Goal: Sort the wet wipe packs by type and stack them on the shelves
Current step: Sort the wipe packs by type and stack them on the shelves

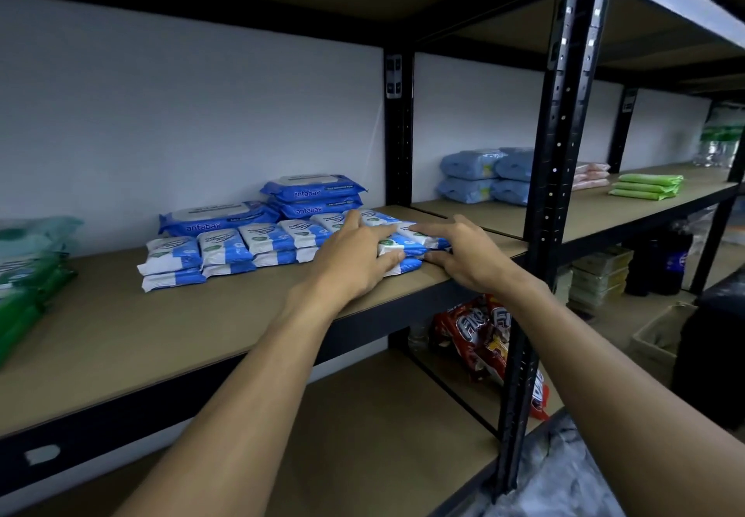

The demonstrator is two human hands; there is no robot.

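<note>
A row of small blue-and-white wet wipe packs [225, 248], stacked two high, runs along the brown shelf board [161, 327]. Behind them lie larger blue antabax packs [314, 192]. My left hand [354, 258] lies on the right end of the row, fingers straight on top and thumb against the front of a pack. My right hand [459, 252] touches the last small packs [407, 240] from the right, fingers spread over them, thumb low by the shelf edge.
Green packs [24, 274] are piled at the far left. Beyond the black upright [552, 178], the neighbouring shelf holds light blue packs [479, 178], pink packs [590, 176] and green packs [645, 186]. Red snack bags [479, 335] sit on the shelf below.
</note>
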